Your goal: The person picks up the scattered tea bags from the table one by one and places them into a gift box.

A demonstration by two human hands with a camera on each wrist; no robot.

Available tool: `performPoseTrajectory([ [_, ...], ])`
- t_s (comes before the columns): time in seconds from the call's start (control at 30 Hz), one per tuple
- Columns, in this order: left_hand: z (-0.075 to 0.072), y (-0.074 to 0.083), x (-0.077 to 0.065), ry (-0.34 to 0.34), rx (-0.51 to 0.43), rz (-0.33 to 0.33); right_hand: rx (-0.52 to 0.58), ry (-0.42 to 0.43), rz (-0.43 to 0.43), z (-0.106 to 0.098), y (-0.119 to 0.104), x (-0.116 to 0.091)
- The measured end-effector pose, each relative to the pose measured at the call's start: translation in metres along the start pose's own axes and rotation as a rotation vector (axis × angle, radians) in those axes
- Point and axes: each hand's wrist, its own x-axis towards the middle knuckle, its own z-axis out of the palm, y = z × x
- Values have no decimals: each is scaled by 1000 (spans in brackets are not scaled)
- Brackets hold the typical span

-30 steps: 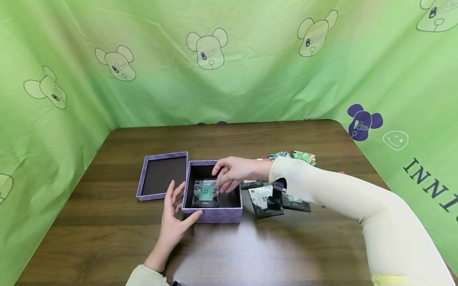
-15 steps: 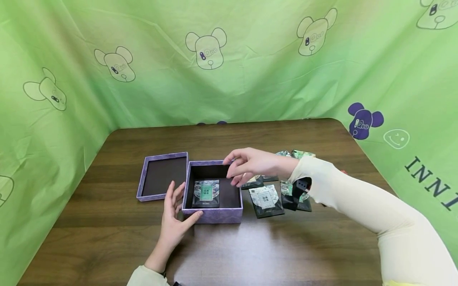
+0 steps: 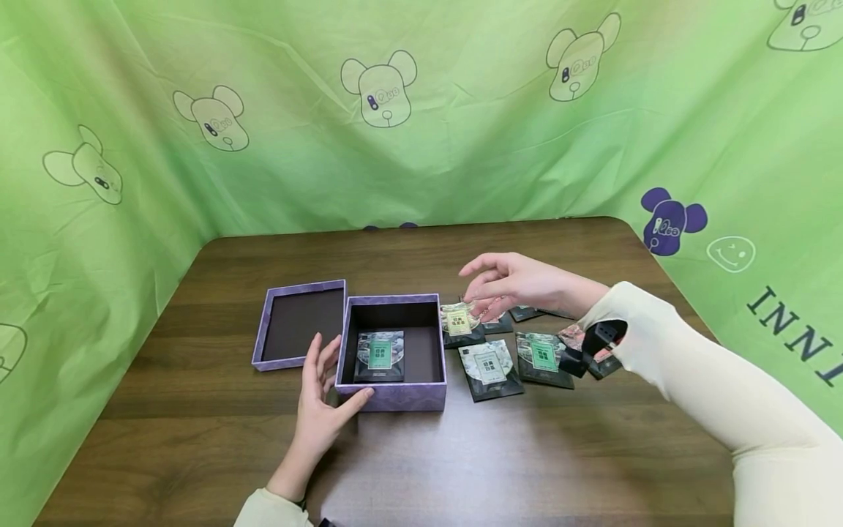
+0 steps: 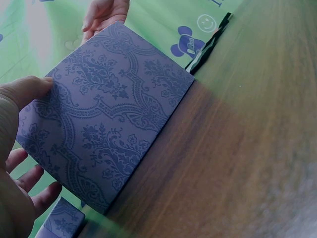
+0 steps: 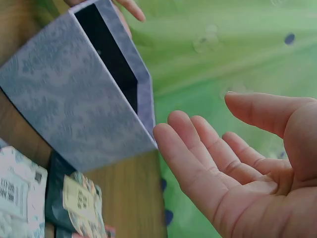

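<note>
A purple patterned box (image 3: 390, 399) stands uncovered on the table, and inside at its left lies a dark tea sachet (image 3: 379, 356) with a green label. My left hand (image 3: 320, 419) rests around the box's near left corner, thumb at the front rim and fingers extended along the left side; the left wrist view shows the thumb (image 4: 34, 90) on the patterned wall. My right hand (image 3: 510, 282) hovers above the sachets right of the box, fingers relaxed and holding nothing. Below it lie a yellow-labelled sachet (image 3: 459, 320) and, closer to me, a white-labelled sachet (image 3: 490, 369).
The box's lid (image 3: 296, 359) lies inside-up at the left, against the box. Further right are a green-labelled sachet (image 3: 543, 359) and a reddish sachet (image 3: 604, 364) partly behind the wrist strap. Several other sachets are partly hidden by the right hand. A green curtain (image 3: 448, 161) surrounds the table.
My right hand has come up out of the box and moved right over the sachets, uncovering the box's inside and the nearer sachets. My left hand and the box have stayed put.
</note>
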Motion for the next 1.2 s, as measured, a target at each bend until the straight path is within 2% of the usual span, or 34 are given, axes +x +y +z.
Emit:
performPoseTrajectory([
  [0.3,0,0,0,4,-4,-1,-33,90,11,-33,8,-19],
  [0.57,0,0,-1,10,-10,-3,8,183,36,-65,24,-29],
  [0.93,0,-2,0,7,-8,0,43,312,115,-112,53,-37],
  [1.2,0,-3,0,3,-7,19,35,393,189,-135,74,-42],
])
